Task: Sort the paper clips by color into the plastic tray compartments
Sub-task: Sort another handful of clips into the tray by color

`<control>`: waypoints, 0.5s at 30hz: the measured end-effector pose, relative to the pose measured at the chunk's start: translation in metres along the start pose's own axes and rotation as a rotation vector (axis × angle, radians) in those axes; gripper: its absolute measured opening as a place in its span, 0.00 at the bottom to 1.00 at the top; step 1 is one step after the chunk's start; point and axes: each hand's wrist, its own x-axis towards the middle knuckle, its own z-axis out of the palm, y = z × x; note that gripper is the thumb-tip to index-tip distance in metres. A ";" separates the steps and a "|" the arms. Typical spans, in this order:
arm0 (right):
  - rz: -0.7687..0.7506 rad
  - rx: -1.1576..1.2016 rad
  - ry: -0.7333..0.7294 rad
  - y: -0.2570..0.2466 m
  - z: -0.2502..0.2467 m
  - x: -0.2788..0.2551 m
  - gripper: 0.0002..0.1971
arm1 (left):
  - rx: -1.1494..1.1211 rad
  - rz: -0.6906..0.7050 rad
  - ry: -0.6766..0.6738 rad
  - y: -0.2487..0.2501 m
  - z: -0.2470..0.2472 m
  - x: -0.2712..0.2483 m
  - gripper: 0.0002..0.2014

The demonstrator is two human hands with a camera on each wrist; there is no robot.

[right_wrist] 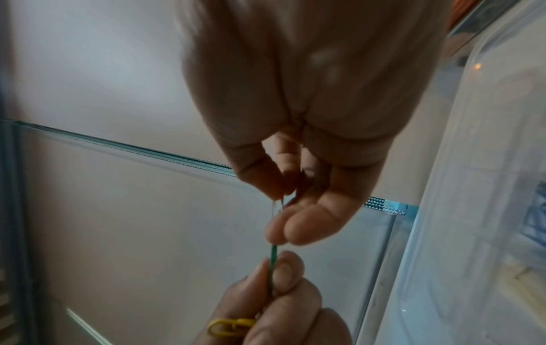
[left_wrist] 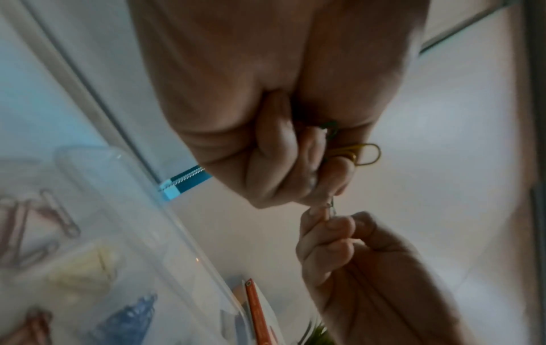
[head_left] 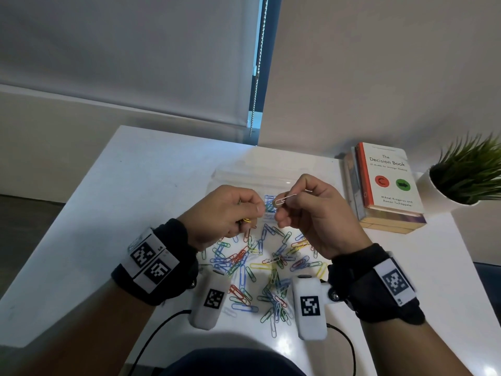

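White table (head_left: 141,185); tray (head_left: 271,176) partly hidden behind hands.

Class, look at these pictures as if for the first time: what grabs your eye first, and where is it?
The heap of colourful paper clips on the white table stands out first. Above it, the left hand and right hand meet, the right pinching a white clip, the left holding a yellow clip and a green clip. Behind them lies the clear plastic tray.

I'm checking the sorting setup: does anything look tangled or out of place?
Nothing damaged. The right hand pinches a white clip and the left hand a green clip; the two seem linked.
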 end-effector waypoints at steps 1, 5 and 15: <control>-0.001 0.005 0.003 0.000 0.000 -0.001 0.14 | -0.060 -0.002 0.011 -0.002 0.000 0.000 0.11; -0.033 0.007 -0.002 0.003 0.002 -0.004 0.12 | -0.238 -0.002 0.056 -0.006 0.004 0.001 0.12; -0.103 -0.133 0.016 0.008 0.005 -0.007 0.09 | -0.233 0.075 0.171 -0.002 0.008 0.001 0.10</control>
